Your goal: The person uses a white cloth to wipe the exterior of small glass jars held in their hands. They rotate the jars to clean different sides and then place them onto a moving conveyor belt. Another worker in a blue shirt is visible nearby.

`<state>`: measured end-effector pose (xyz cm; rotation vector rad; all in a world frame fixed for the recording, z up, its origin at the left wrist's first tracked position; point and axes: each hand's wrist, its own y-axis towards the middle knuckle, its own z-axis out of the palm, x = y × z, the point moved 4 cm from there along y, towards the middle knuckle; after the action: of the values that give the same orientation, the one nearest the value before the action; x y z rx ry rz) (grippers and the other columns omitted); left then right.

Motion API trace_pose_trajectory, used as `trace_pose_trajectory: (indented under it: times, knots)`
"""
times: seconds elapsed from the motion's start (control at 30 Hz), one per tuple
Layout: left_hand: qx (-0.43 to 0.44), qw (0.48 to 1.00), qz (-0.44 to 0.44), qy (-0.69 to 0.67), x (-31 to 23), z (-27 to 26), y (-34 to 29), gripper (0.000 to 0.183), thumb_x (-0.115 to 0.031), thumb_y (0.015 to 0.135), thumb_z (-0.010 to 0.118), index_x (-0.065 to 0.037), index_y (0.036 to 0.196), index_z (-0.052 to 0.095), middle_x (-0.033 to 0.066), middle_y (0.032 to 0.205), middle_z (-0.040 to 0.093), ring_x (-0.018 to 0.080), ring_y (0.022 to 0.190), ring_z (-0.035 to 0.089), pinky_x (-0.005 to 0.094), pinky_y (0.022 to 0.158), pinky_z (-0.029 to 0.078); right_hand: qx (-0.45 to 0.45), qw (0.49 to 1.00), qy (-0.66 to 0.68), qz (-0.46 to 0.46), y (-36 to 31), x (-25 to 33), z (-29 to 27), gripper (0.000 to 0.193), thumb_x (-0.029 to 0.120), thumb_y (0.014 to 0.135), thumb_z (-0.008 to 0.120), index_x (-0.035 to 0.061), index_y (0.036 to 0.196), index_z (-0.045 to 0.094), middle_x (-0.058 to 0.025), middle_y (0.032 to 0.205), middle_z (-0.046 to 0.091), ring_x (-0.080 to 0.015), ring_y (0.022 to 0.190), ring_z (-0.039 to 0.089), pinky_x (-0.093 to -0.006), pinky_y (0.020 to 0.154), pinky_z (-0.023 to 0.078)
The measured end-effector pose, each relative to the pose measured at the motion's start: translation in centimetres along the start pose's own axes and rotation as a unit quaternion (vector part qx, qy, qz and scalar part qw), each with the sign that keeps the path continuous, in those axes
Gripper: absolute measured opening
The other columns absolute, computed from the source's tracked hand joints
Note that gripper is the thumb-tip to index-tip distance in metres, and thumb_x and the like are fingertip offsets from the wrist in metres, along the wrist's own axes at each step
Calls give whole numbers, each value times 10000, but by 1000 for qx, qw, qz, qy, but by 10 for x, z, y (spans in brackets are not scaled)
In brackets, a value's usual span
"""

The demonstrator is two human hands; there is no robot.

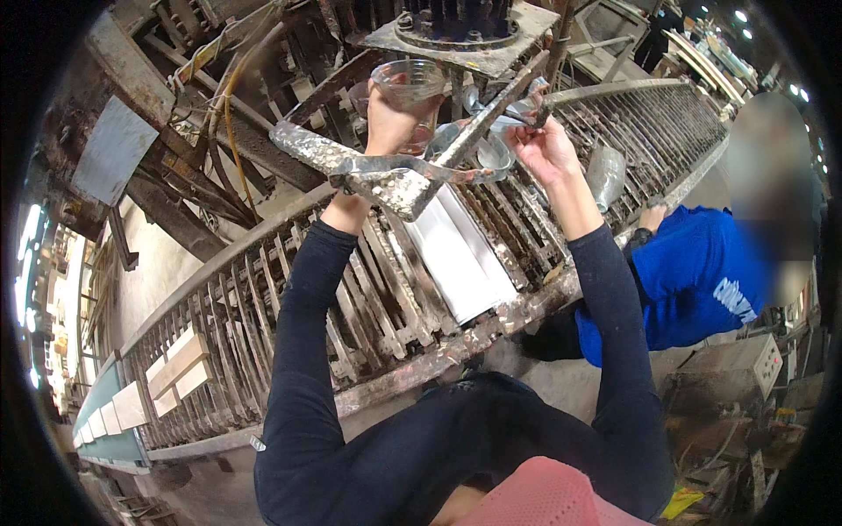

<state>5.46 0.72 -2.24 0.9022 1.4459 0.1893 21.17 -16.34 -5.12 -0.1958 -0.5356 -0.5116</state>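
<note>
My left hand (391, 121) is wrapped round a clear plastic jar (410, 77), held upright behind a paint-crusted metal bracket (399, 188). My right hand (545, 151) is raised at the right of the bracket, its fingers pinched at the end of a crumpled, shiny greyish strip (526, 107). A similar glossy band (377, 165) loops across the bracket's front. Below both hands a white grooved board (460, 263) lies across the rail conveyor. Another clear container (605, 175) rests on its side on the conveyor, right of my right hand.
The spattered slatted conveyor (386, 289) runs from lower left to upper right. Wooden pieces (180, 368) lie at its left. A machine plate (465, 44) stands above. On the right is a person in a blue shirt (693, 272), one hand (652, 216) at the conveyor's edge.
</note>
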Motion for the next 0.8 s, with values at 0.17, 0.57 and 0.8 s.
trace_pose_trajectory:
  times: [0.17, 0.57, 0.8]
  knots:
    - [-3, 999, 7, -44, 2, -1, 1, 607, -185, 541, 797, 13, 1016, 476, 107, 999, 506, 189, 878, 537, 287, 740, 452, 7, 1000, -6, -5, -1, 0, 3, 432, 56, 800, 494, 215, 1196, 431, 32, 644, 458, -123, 611, 410, -355, 745, 439]
    - [16, 997, -16, -70, -4, 4, -3, 642, -177, 559, 791, 35, 1060, 451, 141, 1050, 523, 200, 917, 537, 291, 766, 448, 10, 1000, -14, -14, -1, 1, 0, 502, 30, 794, 468, 198, 1251, 349, 6, 666, 452, -124, 595, 415, -381, 749, 443]
    - [14, 996, -33, -77, -5, 5, -3, 679, -182, 571, 784, 30, 1100, 415, 145, 1073, 509, 204, 917, 540, 298, 748, 467, 56, 998, -17, -24, 0, 2, 1, 578, 16, 786, 464, 192, 1297, 257, -11, 674, 453, -125, 564, 417, -392, 749, 446]
